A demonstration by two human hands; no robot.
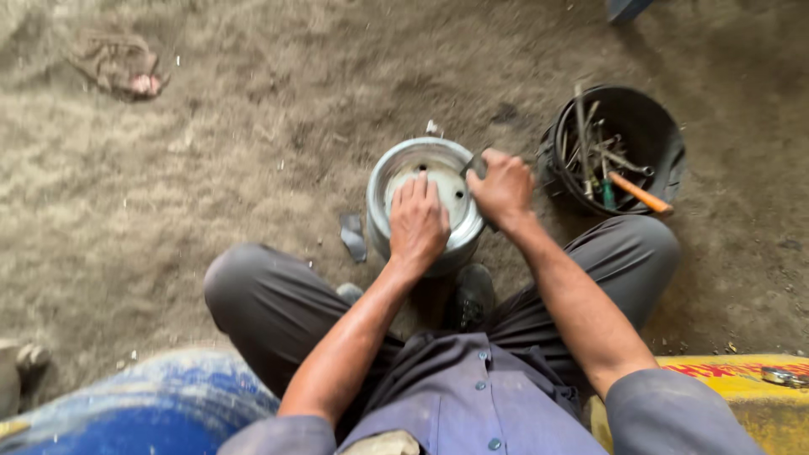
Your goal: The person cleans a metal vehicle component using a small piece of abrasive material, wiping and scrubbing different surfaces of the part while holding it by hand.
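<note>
left hand (pixel 418 221): palm down, fingers (pixel 419 187) extended and pressed flat, bare forearm reaching forward | right hand (pixel 503 187): curled closed in a fist-like grip, knuckles up, just right of left hand, bare forearm angled inward | legs: squatting, knees spread wide

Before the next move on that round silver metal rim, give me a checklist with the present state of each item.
1. Left hand flat on the round silver metal rim: ok.
2. Right hand closed on a small dark tool at the rim's edge: ok; tool type cannot tell.
3. Rim steady on the dirt floor between the feet: ok.
4. Black bucket of metal tools close beside the right hand: ok.
5. Grey scrap touching the rim: cannot tell.
</note>
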